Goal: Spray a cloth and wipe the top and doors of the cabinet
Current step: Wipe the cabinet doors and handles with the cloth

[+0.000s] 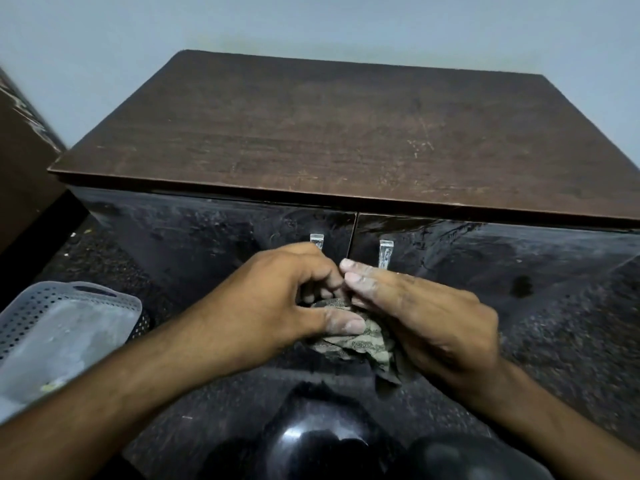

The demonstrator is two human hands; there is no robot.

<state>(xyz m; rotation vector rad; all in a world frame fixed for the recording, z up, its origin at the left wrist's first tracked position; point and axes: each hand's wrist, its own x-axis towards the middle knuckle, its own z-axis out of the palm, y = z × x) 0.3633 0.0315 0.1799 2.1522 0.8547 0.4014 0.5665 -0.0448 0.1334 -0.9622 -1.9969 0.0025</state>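
Cabinet (329, 133) sits back against the wall (311, 19), two doors side by side, a handle (385, 253) flanking the centre seam. Both hands meet before the doors, left hand (277, 299) and right hand (426, 317), cloth (360, 341) between them. Basket (62, 327) on the floor, left.

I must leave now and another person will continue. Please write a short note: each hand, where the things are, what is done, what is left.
Left hand and right hand: both grip the bunched cloth, in front of the cabinet doors.
A grey basket stands on the floor at the left. No spray bottle is in view.
Done: cannot tell; the cabinet top shows pale scuffs and the doors look streaked.
Left: wipe top and doors.
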